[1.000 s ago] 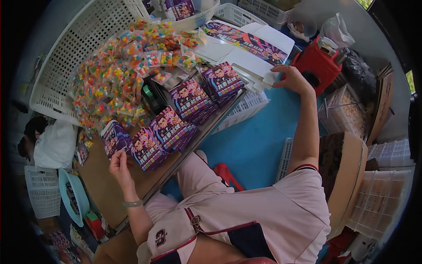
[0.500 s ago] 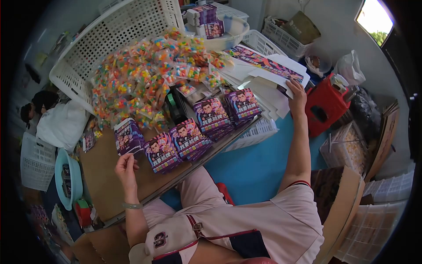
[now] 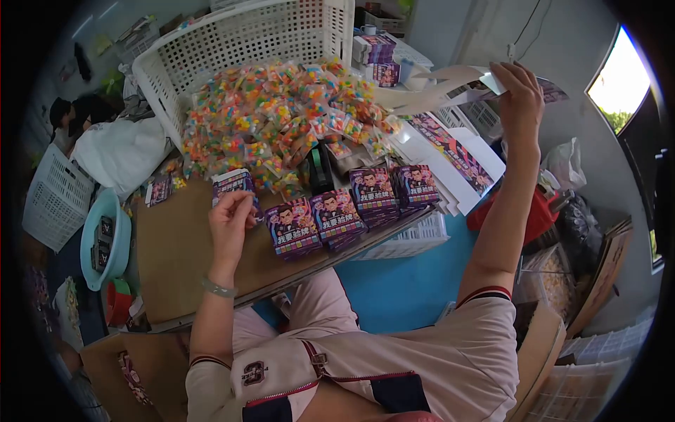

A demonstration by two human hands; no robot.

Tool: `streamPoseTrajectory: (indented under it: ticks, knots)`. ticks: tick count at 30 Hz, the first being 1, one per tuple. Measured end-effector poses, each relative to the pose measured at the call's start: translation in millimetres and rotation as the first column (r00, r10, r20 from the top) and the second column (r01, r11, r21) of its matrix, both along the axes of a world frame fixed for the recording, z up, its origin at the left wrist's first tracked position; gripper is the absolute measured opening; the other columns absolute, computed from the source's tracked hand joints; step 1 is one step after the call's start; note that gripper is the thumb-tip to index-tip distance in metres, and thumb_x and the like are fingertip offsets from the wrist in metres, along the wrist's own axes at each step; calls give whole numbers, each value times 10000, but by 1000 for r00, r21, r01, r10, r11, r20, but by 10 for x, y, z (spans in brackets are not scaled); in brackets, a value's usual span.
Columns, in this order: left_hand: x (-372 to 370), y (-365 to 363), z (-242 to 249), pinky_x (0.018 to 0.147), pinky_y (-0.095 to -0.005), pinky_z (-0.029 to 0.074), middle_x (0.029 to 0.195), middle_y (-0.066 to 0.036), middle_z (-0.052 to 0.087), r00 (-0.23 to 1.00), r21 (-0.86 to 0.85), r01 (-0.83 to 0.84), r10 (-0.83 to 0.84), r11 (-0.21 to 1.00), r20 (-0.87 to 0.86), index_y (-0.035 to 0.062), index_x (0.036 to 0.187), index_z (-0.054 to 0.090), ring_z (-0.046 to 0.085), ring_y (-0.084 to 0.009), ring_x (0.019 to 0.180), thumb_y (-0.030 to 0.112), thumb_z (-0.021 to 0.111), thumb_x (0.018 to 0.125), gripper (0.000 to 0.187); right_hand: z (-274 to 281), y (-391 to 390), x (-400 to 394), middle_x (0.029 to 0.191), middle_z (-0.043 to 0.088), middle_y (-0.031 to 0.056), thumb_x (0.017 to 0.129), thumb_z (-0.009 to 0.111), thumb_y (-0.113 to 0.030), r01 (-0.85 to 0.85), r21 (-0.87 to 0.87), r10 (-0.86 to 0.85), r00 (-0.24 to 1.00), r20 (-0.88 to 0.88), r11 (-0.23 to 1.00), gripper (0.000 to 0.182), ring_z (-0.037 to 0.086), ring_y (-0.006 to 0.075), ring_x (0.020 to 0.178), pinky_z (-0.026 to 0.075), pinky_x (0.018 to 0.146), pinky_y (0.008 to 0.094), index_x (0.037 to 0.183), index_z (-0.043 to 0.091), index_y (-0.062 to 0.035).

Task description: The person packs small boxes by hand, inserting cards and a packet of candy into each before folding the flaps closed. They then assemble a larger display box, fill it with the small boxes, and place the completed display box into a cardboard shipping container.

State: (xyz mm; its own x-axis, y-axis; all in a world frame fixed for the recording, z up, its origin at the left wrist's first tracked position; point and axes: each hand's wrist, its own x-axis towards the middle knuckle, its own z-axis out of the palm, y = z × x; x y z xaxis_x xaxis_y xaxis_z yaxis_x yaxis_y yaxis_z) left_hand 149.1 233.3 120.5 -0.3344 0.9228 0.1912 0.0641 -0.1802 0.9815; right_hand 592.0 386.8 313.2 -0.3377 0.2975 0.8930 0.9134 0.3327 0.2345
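My right hand point(image 3: 519, 91) is raised at the right, gripping a long printed cardboard sheet point(image 3: 429, 93), which bends as it hangs in the air with its pale side partly showing. Below it, more printed sheets point(image 3: 450, 151) lie at the table's right end. My left hand point(image 3: 232, 219) is over the table with fingers curled together; whether anything is in them is hidden. Just behind those fingers lies a stack of flat purple printed cartons point(image 3: 233, 183). To its right stand several stacks of purple cartons point(image 3: 339, 214) with a cartoon figure.
A heap of small candy bags point(image 3: 274, 116) spills from a tipped white crate point(image 3: 165, 88) across the back. A black tape dispenser point(image 3: 320, 169) stands before it. At left is a blue basin point(image 3: 121, 243); at right, a red container point(image 3: 531, 218). Another person point(image 3: 88, 116) is at far left.
My right hand has lifted a printed sheet off the pile, up and to the right. My left hand has moved onto the flat carton stack. The camera view has shifted.
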Motion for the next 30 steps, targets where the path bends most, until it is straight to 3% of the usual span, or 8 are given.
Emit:
streamPoseTrajectory:
  ticks: [6,8,20,21,25,27,28,30]
  knots:
    - [598,-246,1058,567,-236,524,906,-65,671,906,150,294,-325,944,272,49,1205,584,650,-121,784,427,583,935,465,355,-1061,-1066,1005,695,80,692,617,53,-139,161,145,989,-30,977,406,654,287,991,523,836,391,1036,734,-129]
    - [482,-239,1407,626,-297,579,1060,-107,652,829,275,260,-360,926,428,46,1285,513,654,-183,908,495,549,925,577,254,-1273,-1493,967,697,110,677,669,-7,-415,300,410,908,83,859,369,679,295,929,544,797,368,1026,743,-102]
    - [-1166,-1281,1345,710,-346,582,1071,-114,656,861,379,-417,225,826,456,36,1181,561,658,-207,943,623,349,961,663,-947,-1996,-3430,1095,682,187,705,648,19,-917,18,891,384,-242,400,347,662,347,1041,533,877,389,1037,725,-47]
    - [-1302,-1422,1285,851,-395,503,1179,-126,608,860,365,-379,178,850,479,32,1226,518,614,-234,1047,489,436,987,523,-990,-2060,-3557,1095,682,187,705,648,19,-932,27,907,343,-244,360,347,662,347,1041,533,877,389,1037,725,-47]
    - [-1672,-1640,1273,767,-360,535,1116,-164,630,748,338,-654,509,677,426,-2,1162,541,658,-227,934,372,477,991,416,-1159,-2236,-3795,1239,599,219,742,633,25,-967,-228,881,203,-427,113,443,613,385,1115,507,929,418,1179,653,-47]
    - [-1695,-1789,1352,584,-318,552,839,-129,672,847,484,-521,498,703,189,-43,985,584,678,-202,680,259,475,992,322,-1042,-2350,-3717,1477,369,229,749,665,-2,-596,-803,854,411,-319,-13,725,441,386,1320,419,1038,413,1428,427,-94]
    - [-1641,-1832,1392,584,-318,552,839,-129,672,847,481,-519,501,706,178,-43,985,584,678,-202,680,259,475,992,322,-1028,-2344,-3647,1553,218,216,727,709,-67,-450,-892,900,404,-164,39,938,312,373,1404,363,1085,415,1523,219,-141]
    - [-1466,-1868,1440,537,-318,529,701,-115,663,797,528,-510,604,679,-7,-51,926,592,646,-205,536,215,457,1000,306,-913,-2386,-3715,1534,247,226,741,715,-97,-597,-796,886,309,-345,-101,925,310,370,1403,378,1071,417,1517,213,-103]
